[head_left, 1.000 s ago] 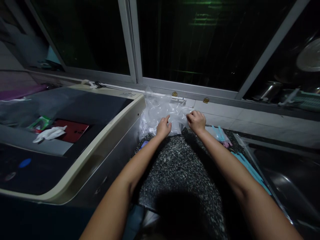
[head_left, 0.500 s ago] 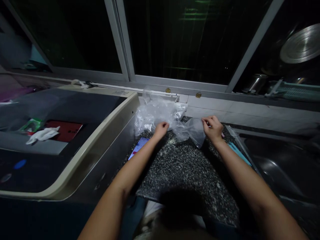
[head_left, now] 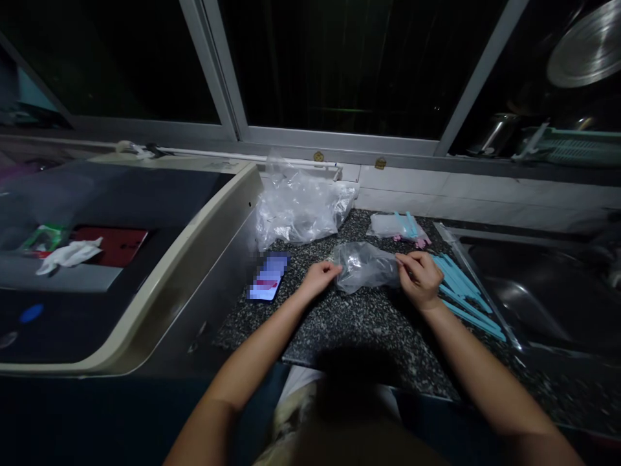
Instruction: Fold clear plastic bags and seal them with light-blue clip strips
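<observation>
A small clear plastic bag [head_left: 365, 266] lies on the speckled dark countertop [head_left: 369, 323] between my hands. My left hand [head_left: 317, 279] pinches its left edge and my right hand [head_left: 421, 277] pinches its right edge; both are closed on it. Behind it, against the window ledge, sits a heap of crumpled clear plastic bags [head_left: 298, 208]. Several light blue strips [head_left: 460, 288] lie just right of my right hand, and a small packet of blue and pink pieces [head_left: 398, 226] rests further back.
A phone with a lit screen [head_left: 268, 278] lies on the counter left of my left hand. A machine with a dark lid [head_left: 121, 226] stands at the left, a white cloth [head_left: 68, 254] on it. A steel sink [head_left: 548, 298] is at the right. Dark windows [head_left: 339, 58] rise behind.
Both hands drew one small bag out of the heap and pulled it toward me. My view has tilted, showing the phone and the blue strips.
</observation>
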Demonstrator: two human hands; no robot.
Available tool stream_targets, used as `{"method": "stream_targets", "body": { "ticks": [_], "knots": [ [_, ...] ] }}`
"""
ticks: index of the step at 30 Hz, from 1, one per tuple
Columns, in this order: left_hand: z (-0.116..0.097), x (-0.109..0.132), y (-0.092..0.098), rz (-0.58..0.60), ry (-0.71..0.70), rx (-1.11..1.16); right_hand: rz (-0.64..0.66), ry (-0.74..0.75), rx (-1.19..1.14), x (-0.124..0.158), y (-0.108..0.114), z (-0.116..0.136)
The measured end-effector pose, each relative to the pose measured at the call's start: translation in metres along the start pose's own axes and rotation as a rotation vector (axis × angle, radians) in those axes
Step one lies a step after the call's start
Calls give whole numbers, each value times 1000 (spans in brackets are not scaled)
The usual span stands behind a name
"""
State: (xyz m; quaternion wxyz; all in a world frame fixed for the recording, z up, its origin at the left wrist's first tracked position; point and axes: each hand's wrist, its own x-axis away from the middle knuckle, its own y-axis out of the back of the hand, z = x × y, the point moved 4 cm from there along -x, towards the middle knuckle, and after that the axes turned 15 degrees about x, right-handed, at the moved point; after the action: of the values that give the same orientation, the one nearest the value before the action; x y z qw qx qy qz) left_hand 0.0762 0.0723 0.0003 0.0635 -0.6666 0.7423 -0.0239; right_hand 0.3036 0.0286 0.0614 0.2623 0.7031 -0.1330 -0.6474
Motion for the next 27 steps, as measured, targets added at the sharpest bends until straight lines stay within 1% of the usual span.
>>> {"method": "stream_targets", "body": {
  "ticks": [2, 6, 8, 12, 18, 22, 25, 27],
  "knots": [
    [6, 1, 1, 9, 29, 64, -11, 30, -16, 6, 4, 4],
    [10, 2, 5, -88, 2, 158, -46, 120, -122, 12, 10, 10],
    [10, 2, 7, -125, -17, 191, -51, 134, -149, 14, 11, 10],
    [8, 5, 13, -164, -34, 258, -46, 90, -156, 16, 12, 6],
    [6, 5, 25, -203, -30, 358, -105, 52, -253, 15, 15, 3],
    [4, 5, 28, -226, -21, 387, -67, 6, -279, 13, 14, 1],
    [3, 6, 27, -239, 6, 407, -44, 6, -311, 12, 15, -1],
    [3, 6, 27, -251, 0, 449, -43, 5, -329, 10, 18, -2]
  ]
}}
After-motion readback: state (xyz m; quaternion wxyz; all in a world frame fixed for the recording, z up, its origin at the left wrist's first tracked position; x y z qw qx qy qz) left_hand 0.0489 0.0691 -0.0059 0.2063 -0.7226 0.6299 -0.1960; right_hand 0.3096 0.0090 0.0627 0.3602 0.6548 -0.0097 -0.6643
